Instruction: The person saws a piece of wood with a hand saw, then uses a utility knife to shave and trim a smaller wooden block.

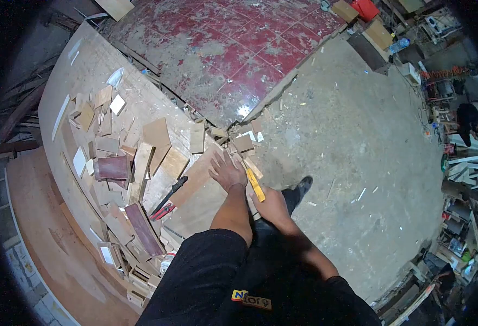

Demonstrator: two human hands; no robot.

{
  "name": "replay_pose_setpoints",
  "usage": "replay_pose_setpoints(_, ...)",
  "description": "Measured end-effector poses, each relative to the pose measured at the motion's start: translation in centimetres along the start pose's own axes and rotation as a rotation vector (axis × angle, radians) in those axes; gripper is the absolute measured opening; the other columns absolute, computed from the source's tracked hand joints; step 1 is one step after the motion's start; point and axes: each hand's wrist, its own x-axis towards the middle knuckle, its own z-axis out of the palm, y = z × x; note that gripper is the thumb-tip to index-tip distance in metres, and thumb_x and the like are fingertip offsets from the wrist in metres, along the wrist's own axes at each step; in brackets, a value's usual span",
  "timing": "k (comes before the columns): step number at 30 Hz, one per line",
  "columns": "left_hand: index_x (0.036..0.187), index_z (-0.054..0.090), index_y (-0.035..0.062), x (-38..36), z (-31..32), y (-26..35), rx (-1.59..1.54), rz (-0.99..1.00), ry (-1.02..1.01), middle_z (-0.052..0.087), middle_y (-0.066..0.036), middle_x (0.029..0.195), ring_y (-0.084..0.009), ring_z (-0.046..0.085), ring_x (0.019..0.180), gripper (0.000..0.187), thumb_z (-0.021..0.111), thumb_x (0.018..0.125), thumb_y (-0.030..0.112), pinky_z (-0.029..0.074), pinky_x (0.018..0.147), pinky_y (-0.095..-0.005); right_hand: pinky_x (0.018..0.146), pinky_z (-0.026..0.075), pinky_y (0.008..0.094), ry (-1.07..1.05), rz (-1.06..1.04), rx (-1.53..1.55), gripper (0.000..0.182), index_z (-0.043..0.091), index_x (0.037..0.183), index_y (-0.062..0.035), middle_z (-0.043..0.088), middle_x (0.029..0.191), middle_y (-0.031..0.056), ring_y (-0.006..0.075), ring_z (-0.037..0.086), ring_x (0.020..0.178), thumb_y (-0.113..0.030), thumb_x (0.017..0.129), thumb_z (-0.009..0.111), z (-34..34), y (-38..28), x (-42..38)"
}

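My left hand (229,173) lies flat with its fingers spread on a thin brown wooden board (198,176) at the corner of the workbench. Close by on the right, my right hand (271,206) is closed round a slim yellow tool (254,185), which looks like a cutter knife; its tip is too small to make out. The tool points away from me, along the board's right edge. Left of the board lie a tool with a black handle (176,187) and a red-handled tool (163,212).
Wood offcuts (155,136) and dark red blocks (144,231) cover much of the bench (81,65). Small scraps (242,143) sit at its corner. Beyond are red floor tiles (217,43) and concrete (353,146). Another person (470,122) is at the far right.
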Motion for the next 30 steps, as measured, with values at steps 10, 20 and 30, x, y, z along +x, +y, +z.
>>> replay_pose_setpoints(10,0.15,0.038,0.0207,0.0,-0.3,0.3,0.002,-0.01,-0.019,0.024,-0.012,0.159,-0.0352,0.02,0.147,0.058,0.047,0.095,0.037,0.015,0.115,-0.0584,0.067,0.05,0.0491,-0.063,0.059,-0.04,0.034,0.064,0.08,0.0029,0.064,0.075,0.0264,0.0452,0.064,0.075,-0.03,0.086,0.067,-0.3,0.7,0.8)
replay_pose_setpoints(20,0.149,0.038,0.0204,-0.2,-0.2,0.1,-0.005,-0.008,-0.012,0.025,-0.012,0.159,-0.0351,0.021,0.146,0.059,0.049,0.093,0.036,0.014,0.115,-0.0593,0.069,0.051,0.0484,-0.069,0.098,-0.041,0.032,0.065,0.083,0.0034,0.064,0.078,0.0271,0.0451,0.065,0.08,-0.028,0.085,0.067,-0.4,0.7,0.6)
replay_pose_setpoints(30,0.15,0.036,0.0198,-0.1,-0.7,0.2,-0.029,-0.008,-0.021,0.022,-0.012,0.16,-0.0345,0.019,0.147,0.062,0.05,0.093,0.038,0.015,0.115,-0.0595,0.071,0.051,0.05,-0.082,0.105,-0.058,0.032,0.066,0.086,0.0037,0.065,0.079,0.0278,0.0462,0.064,0.082,-0.029,0.086,0.066,-0.5,-0.5,0.8)
